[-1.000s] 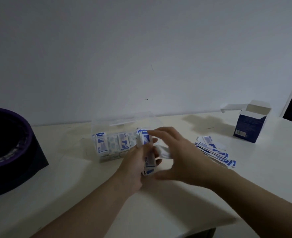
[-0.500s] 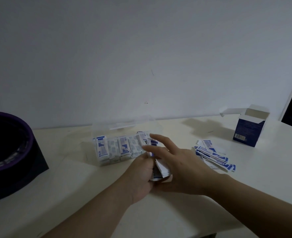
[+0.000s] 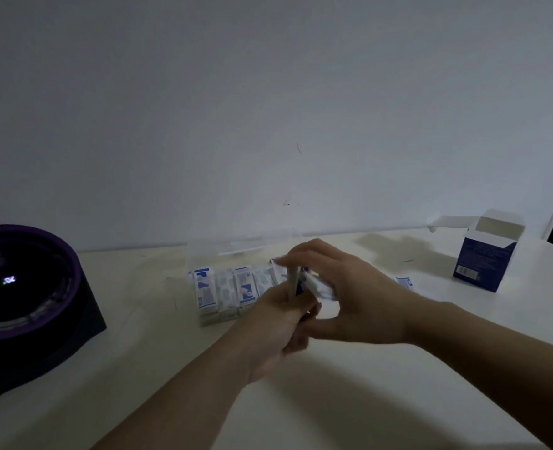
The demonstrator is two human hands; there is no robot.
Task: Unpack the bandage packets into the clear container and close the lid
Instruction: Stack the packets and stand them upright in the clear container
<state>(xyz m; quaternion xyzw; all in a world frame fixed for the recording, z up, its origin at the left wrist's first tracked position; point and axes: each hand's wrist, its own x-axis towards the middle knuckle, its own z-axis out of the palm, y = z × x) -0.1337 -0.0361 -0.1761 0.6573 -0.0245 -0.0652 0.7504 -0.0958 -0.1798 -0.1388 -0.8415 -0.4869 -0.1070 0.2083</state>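
A clear container (image 3: 193, 254) sits on a pale table (image 3: 138, 368) near the wall, its see-through lid (image 3: 246, 243) raised at the back and only faintly visible. Inside, a row of blue-and-white bandage packets (image 3: 226, 292) stands on edge, filling the container's left and middle part. Just in front of the container's right end, the left hand (image 3: 278, 326) has its fingers curled round a small stack of packets (image 3: 296, 280), holding it upright. The right hand (image 3: 356, 293) meets it there, fingers arched over the top of the stack and thumb stretched underneath. Some packets lean toward its palm, but the blur hides whether it pinches them or only touches them. To the right of the container, partly hidden behind the right wrist, a few loose packets (image 3: 404, 282) lie flat on the table. Farther right of the container stands a blue cardboard box (image 3: 481, 264) with its white top flaps open. Well to the left of the container rests a dark round bowl-like thing (image 3: 25, 287) with a purple rim on a black base.
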